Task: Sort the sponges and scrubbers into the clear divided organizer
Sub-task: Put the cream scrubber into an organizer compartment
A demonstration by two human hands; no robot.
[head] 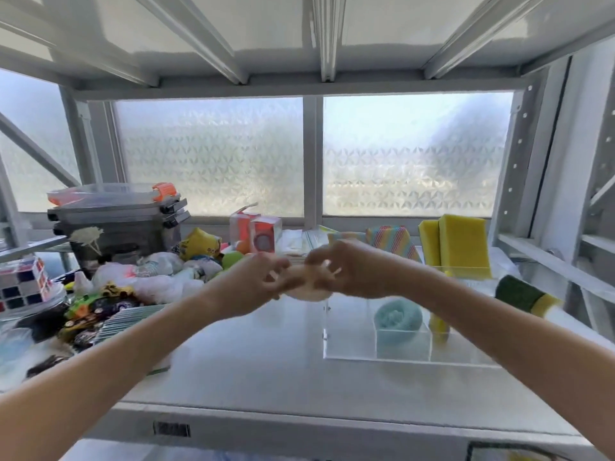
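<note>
Two bare hands meet in the middle of the frame, above the white shelf (266, 367). The left hand (263, 277) and the right hand (339, 269) both have their fingers curled around one pale, cream-coloured scrubber (304, 291), which is held between them in the air. The picture is blurred here, so the exact grip of each finger cannot be told.

The clear divided organizer (409, 341) stands on the shelf at the lower right of centre, just below the right forearm. A light blue round scrubber (397, 319) lies in its front middle compartment. To the right of it, a yellow sponge (438, 326) stands upright in the next compartment. At the back of the organizer, two thick yellow sponges (461, 246) stand upright side by side. A green and yellow sponge (525, 296) lies at the right edge of the frame, partly hidden by the right arm; it cannot be told if it is inside the organizer. A striped rainbow sponge (391, 241) stands behind the right hand.

At the left of the frame lies a pile of mixed toys (100, 314), with a puzzle cube (23, 282) and stacked grey storage boxes (119, 221) behind.
</note>
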